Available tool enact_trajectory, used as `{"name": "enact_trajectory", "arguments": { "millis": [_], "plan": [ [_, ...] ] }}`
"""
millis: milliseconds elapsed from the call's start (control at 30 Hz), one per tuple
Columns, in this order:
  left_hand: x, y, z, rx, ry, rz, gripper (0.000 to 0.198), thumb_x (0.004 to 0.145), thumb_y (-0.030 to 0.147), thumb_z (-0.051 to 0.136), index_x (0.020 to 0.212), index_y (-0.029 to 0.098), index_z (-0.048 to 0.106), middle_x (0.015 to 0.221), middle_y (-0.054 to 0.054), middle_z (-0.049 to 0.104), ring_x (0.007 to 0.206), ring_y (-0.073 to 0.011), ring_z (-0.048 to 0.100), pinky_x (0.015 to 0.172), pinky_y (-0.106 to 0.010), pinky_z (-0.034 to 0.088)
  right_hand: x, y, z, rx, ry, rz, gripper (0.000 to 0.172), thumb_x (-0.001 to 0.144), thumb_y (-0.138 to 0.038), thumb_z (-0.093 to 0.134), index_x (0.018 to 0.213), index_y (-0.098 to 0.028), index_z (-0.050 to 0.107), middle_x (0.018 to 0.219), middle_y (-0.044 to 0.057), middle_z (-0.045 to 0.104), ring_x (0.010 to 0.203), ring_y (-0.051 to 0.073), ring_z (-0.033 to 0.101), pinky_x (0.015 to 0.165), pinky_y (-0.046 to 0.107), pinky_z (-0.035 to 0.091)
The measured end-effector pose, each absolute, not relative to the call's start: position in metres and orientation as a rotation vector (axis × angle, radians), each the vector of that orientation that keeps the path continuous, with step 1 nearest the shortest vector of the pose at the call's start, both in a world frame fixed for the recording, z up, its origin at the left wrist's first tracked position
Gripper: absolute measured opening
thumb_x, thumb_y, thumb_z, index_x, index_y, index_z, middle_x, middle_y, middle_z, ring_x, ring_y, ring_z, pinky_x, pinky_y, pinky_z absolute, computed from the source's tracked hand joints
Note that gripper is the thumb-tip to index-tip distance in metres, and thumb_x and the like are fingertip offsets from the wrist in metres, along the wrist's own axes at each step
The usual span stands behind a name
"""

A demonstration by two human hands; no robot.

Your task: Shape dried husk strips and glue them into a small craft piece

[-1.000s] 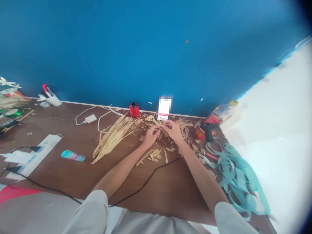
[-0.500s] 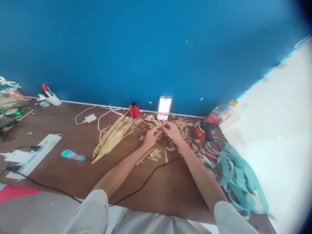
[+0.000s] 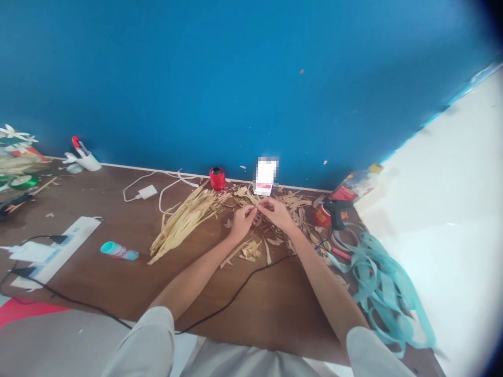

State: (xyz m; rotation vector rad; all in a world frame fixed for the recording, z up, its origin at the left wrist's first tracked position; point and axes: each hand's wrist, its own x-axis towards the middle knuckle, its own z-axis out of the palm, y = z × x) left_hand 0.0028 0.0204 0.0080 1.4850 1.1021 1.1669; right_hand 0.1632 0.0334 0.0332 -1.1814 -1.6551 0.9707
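My left hand (image 3: 241, 220) and my right hand (image 3: 275, 212) meet over the brown table (image 3: 129, 272), fingertips pinched together on a small piece of dried straw-coloured leaf between them. Both hands are closed in a pinch. A long bundle of dried leaf strips (image 3: 184, 219) lies just left of my left hand. Short leaf scraps (image 3: 251, 249) are scattered below and around both hands.
A black cable (image 3: 231, 296) crosses the table under my arms. Tangled teal ribbon (image 3: 377, 283), a black glue gun (image 3: 336, 209) and a plastic bottle (image 3: 356, 184) sit right. A red spool (image 3: 217, 178), white charger (image 3: 147, 192), teal tube (image 3: 118, 250) and power strip (image 3: 58, 246) lie left.
My hands have stayed together in the same spot, with only small finger movement on the leaf piece. The view shifted slightly.
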Motion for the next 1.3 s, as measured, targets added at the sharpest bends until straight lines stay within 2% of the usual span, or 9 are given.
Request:
{"name": "enact_trajectory", "arguments": {
  "millis": [200,333,567,733,967,1100,1300],
  "plan": [
    [0.003,0.023,0.007,1.401,1.073,1.177,0.033,0.085,0.046,0.052,0.084,0.014,0.062,0.062,-0.001,0.059,0.05,-0.0107,0.054,0.045,-0.021,0.041,0.17,0.029,0.047,-1.165,-1.881,0.91,0.017,0.079,-0.026,0.056,0.084,-0.019,0.071,0.084,0.003,0.071,0.079,0.019,0.064,0.075,0.031,0.048],
    [0.001,0.028,0.002,1.342,1.02,1.166,0.032,0.083,0.045,0.056,0.088,0.015,0.061,0.062,-0.001,0.06,0.05,-0.0106,0.054,0.044,-0.021,0.041,0.169,0.027,0.051,-1.148,-1.95,0.905,0.018,0.077,-0.021,0.053,0.08,-0.019,0.071,0.076,0.0,0.07,0.072,0.018,0.063,0.071,0.03,0.047],
    [0.0,0.03,0.0,1.341,1.009,1.191,0.031,0.082,0.044,0.057,0.087,0.014,0.06,0.061,0.0,0.059,0.049,-0.0098,0.052,0.044,-0.021,0.04,0.167,0.028,0.049,-1.14,-1.988,0.849,0.016,0.076,-0.03,0.063,0.085,-0.02,0.072,0.08,0.002,0.071,0.069,0.018,0.061,0.067,0.031,0.048],
    [0.0,0.03,0.001,1.313,1.014,1.191,0.03,0.08,0.042,0.059,0.089,0.013,0.063,0.067,-0.002,0.06,0.054,-0.0098,0.053,0.047,-0.02,0.041,0.166,0.029,0.046,-1.133,-2.005,0.653,0.012,0.08,-0.026,0.06,0.081,-0.021,0.07,0.082,0.003,0.07,0.076,0.019,0.062,0.074,0.032,0.046],
    [-0.001,0.03,0.005,1.265,1.012,1.152,0.028,0.079,0.04,0.061,0.082,0.013,0.062,0.065,-0.001,0.058,0.052,-0.0079,0.048,0.046,-0.019,0.036,0.168,0.03,0.044,-1.189,-1.933,0.527,0.011,0.083,-0.027,0.058,0.08,-0.021,0.066,0.08,0.004,0.067,0.076,0.019,0.061,0.071,0.032,0.045],
    [-0.001,0.029,0.007,1.249,1.015,1.15,0.028,0.078,0.042,0.061,0.079,0.013,0.061,0.063,0.0,0.056,0.051,-0.0074,0.047,0.045,-0.019,0.035,0.165,0.031,0.038,-1.23,-1.865,0.526,0.011,0.082,-0.03,0.06,0.078,-0.02,0.064,0.08,0.004,0.066,0.075,0.02,0.061,0.069,0.032,0.045],
    [-0.001,0.03,0.006,1.214,1.017,1.181,0.03,0.077,0.044,0.061,0.077,0.014,0.059,0.063,0.001,0.056,0.051,-0.007,0.046,0.046,-0.019,0.034,0.16,0.03,0.032,-1.172,-1.623,0.698,0.016,0.081,-0.037,0.06,0.08,-0.021,0.058,0.083,0.004,0.067,0.074,0.019,0.062,0.072,0.032,0.049]
  ]
}}
